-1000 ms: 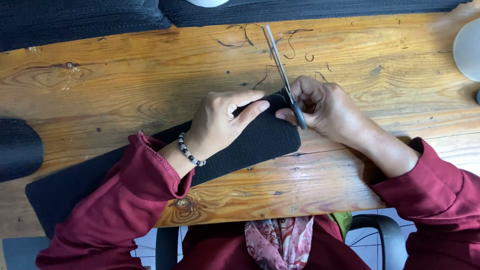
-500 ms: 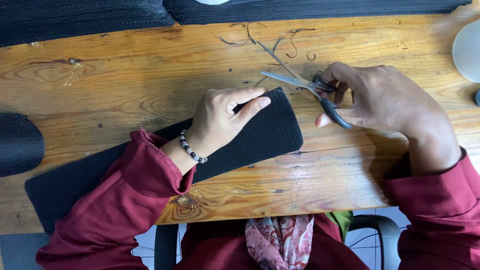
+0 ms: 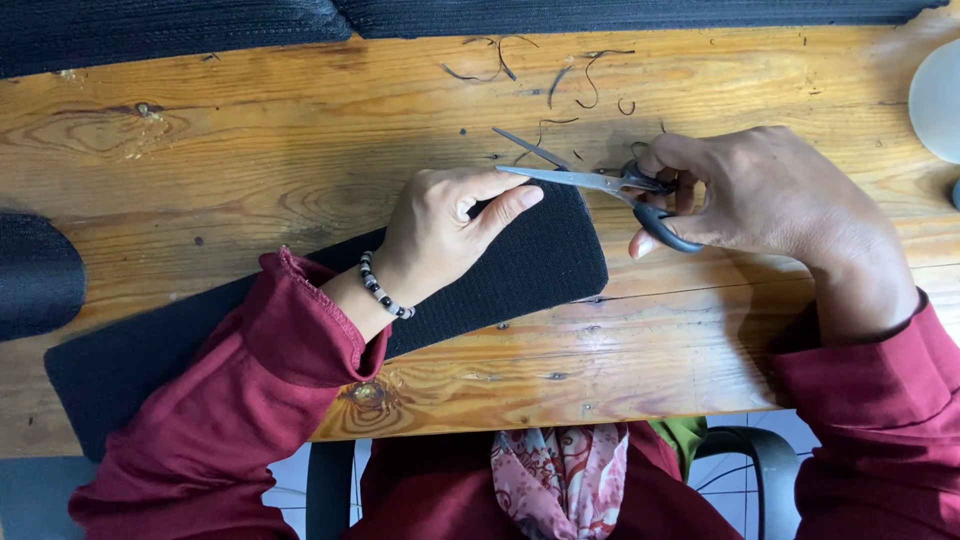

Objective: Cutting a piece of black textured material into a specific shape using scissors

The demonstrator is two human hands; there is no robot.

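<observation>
On the wooden counter (image 3: pixel 200 170), near its middle: a long black fabric strip (image 3: pixel 530 265), lying slanted, rounded end toward the right, other end running down-left under the red sleeve (image 3: pixel 240 400) to the near edge of the counter. Left hand (image 3: pixel 440 225) pressed flat on the strip close to the rounded end, fingers (image 3: pixel 510 205) stretched out and not clenched, thumb along the upper edge of the strip. Beaded bracelet (image 3: pixel 385 290) around this wrist. Right hand (image 3: pixel 770 195) just to the right of the strip, fingers curled tight through the black handles of the scissors (image 3: pixel 590 180). Blades parted, tips pointing left, over the upper edge of the strip and very near the left thumb. Thin black cuttings (image 3: pixel 560 85) scattered on bare wood behind the scissors. More black fabric (image 3: pixel 180 30) along the far edge, and one dark piece (image 3: pixel 35 275) at the left edge. Bare wood between the far fabric and the hands, also below the strip toward the near edge, at the right.
</observation>
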